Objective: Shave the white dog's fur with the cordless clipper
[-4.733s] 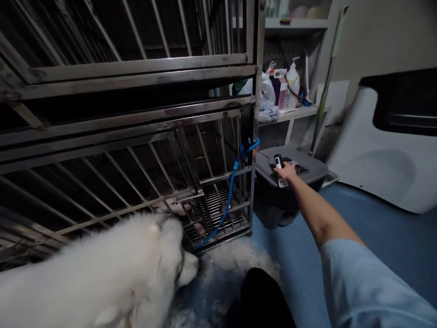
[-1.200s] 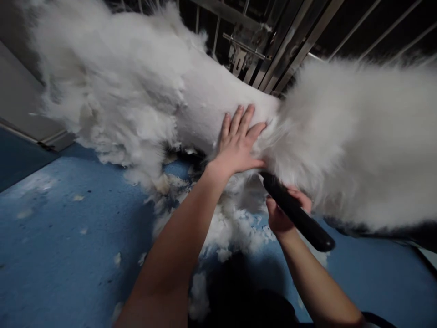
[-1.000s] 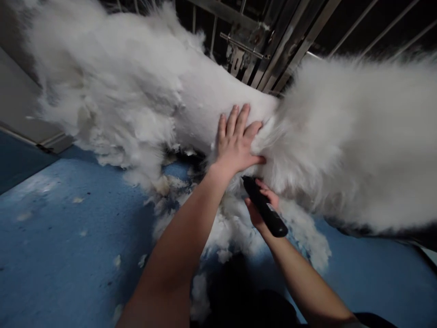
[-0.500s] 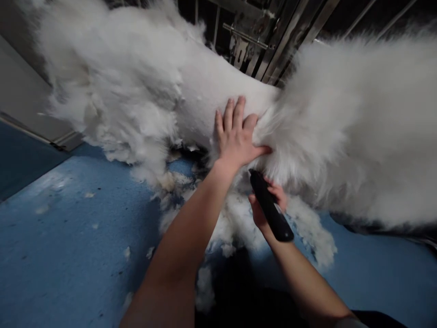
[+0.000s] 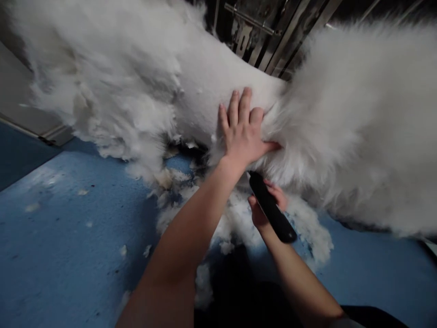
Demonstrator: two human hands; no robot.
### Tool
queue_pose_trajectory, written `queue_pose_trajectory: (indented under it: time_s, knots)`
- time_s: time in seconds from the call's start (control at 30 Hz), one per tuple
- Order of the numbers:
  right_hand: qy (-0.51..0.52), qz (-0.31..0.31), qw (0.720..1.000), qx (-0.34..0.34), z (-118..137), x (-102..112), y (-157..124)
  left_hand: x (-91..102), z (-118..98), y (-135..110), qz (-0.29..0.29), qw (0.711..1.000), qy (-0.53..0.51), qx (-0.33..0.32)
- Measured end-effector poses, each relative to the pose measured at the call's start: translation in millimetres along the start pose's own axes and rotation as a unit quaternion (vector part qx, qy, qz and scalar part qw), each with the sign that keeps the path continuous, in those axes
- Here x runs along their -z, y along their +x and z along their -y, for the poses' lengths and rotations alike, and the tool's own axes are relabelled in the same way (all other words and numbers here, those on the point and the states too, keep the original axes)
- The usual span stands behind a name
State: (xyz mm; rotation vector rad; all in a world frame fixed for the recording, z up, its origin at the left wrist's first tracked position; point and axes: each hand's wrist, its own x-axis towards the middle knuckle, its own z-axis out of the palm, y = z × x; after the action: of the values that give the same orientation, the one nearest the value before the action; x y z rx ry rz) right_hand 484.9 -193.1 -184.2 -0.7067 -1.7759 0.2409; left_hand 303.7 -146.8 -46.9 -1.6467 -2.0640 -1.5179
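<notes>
A large white furry animal [image 5: 221, 68], probably a dog, stretches across the view; its middle is shaved short, while thick fur covers both ends. My left hand [image 5: 244, 134] lies flat on the shaved side with fingers spread, its thumb against the edge of the long fur. Just below it, my right hand [image 5: 278, 198] is wrapped around black hair clippers [image 5: 271, 207]. The clipper head points up and left at the animal's lower side, close under my left wrist. Whether the blade touches the fur I cannot tell.
Clumps of cut white fur [image 5: 239, 218] lie on the blue floor [image 5: 68, 237] beneath the animal, with small tufts scattered to the left. Behind the animal stands a metal cage door [image 5: 252, 23] with a bolt latch. A pale panel [image 5: 23, 95] is at far left.
My left hand has shifted slightly up and right in the view, still flat on the animal. The clippers stay almost in place, and the animal's left end appears a little farther left.
</notes>
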Motion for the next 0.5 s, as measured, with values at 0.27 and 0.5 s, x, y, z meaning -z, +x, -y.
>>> queue_pose_trajectory:
  time_s: [0.27,0.5]
  knots:
    - [-0.054,0.201,0.978,-0.005,-20,-29,-16,3.0,-1,6,0.018,1.0,0.0,0.022]
    - [-0.013,0.066,0.998,-0.002,-8,-11,-11,10.6,-5,3,0.035,0.999,0.013,0.029]
